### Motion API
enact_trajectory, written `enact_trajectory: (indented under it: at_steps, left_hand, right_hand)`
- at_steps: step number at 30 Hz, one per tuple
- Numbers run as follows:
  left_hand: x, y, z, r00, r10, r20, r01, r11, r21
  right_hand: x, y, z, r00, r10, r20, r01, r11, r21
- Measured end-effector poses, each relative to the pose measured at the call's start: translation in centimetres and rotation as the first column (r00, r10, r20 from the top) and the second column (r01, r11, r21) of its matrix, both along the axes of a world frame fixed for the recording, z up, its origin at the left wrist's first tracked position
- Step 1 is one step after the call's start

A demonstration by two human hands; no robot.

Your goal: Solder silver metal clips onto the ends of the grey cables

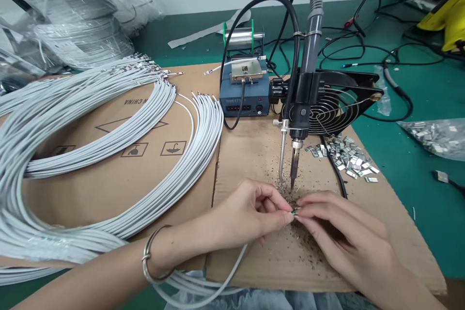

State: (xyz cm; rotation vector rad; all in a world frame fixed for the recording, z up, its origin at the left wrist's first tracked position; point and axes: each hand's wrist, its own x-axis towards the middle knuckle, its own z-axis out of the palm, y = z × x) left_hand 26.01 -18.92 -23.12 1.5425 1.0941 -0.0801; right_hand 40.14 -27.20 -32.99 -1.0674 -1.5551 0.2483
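My left hand (250, 208) pinches the end of a white cable (238, 265), which runs down from under it toward the bottom edge. Thumb and fingertips of my right hand (345, 232) close on a tiny green connector piece (294, 212), touching the left fingertips. Just above both hands points the tip of a soldering iron (295, 160), held upright in a stand beside a thin metal feed tube (282, 150). A pile of small metal connectors (354, 157) lies to the right of the iron.
Coiled white cables (189, 179) cover the left cardboard. Behind stand a blue soldering station (243, 92), a solder spool (240, 38) and a black fan (336, 106). A bag of connectors (439, 135) lies at the right. Dark debris (305, 247) dots the cardboard (392, 232).
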Motion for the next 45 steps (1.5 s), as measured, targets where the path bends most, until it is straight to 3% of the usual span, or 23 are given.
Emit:
enact_trajectory:
  at_steps: [5, 12, 17, 20, 25, 29, 34, 37, 41, 45]
  left_hand:
    - [-0.3, -0.2, -0.4, 0.998, -0.069, 0.01, 0.068, 0.994, 0.087]
    - [-0.6, -0.6, -0.3, 0.995, -0.051, 0.085, 0.04, 0.992, 0.12]
    - [-0.7, -0.6, -0.3, 0.994, -0.033, 0.101, 0.022, 0.994, 0.11]
    - [-0.5, -0.5, -0.2, 0.994, -0.015, 0.112, 0.004, 0.995, 0.096]
    - [-0.4, -0.4, -0.2, 0.997, -0.019, 0.079, 0.009, 0.992, 0.123]
    - [-0.4, 0.0, -0.2, 0.998, -0.013, 0.053, 0.006, 0.992, 0.128]
    - [-0.2, 0.4, -0.1, 0.998, 0.026, 0.056, -0.03, 0.996, 0.083]
    - [0.0, 0.3, 0.1, 0.997, 0.03, 0.072, -0.035, 0.997, 0.072]
    - [-0.1, 0.2, 0.3, 0.995, 0.008, 0.101, -0.014, 0.998, 0.056]
    - [0.0, 0.0, 0.4, 0.996, -0.018, 0.087, 0.013, 0.998, 0.067]
  right_hand:
    - [-0.1, -0.1, 0.4, 0.968, 0.113, -0.224, -0.172, 0.948, -0.268]
    - [-1.3, 0.0, 0.2, 0.904, -0.019, -0.428, -0.132, 0.938, -0.32]
    - [-1.4, -0.2, 0.5, 0.81, -0.075, -0.581, -0.198, 0.899, -0.391]
    - [-0.9, -0.3, 0.7, 0.731, -0.149, -0.666, -0.261, 0.841, -0.474]
    - [0.5, 0.5, 0.8, 0.609, 0.024, -0.793, -0.59, 0.682, -0.432]
    - [1.0, 1.4, 1.3, 0.543, 0.071, -0.837, -0.67, 0.637, -0.381]
    - [0.9, 1.8, 1.5, 0.593, 0.094, -0.799, -0.629, 0.674, -0.388]
    - [0.8, 1.3, 1.1, 0.699, 0.101, -0.708, -0.508, 0.768, -0.391]
    - [0.7, 0.4, 0.8, 0.911, 0.052, -0.408, -0.189, 0.935, -0.301]
    - [0.9, 0.0, 1.7, 0.991, 0.049, -0.123, -0.058, 0.996, -0.072]
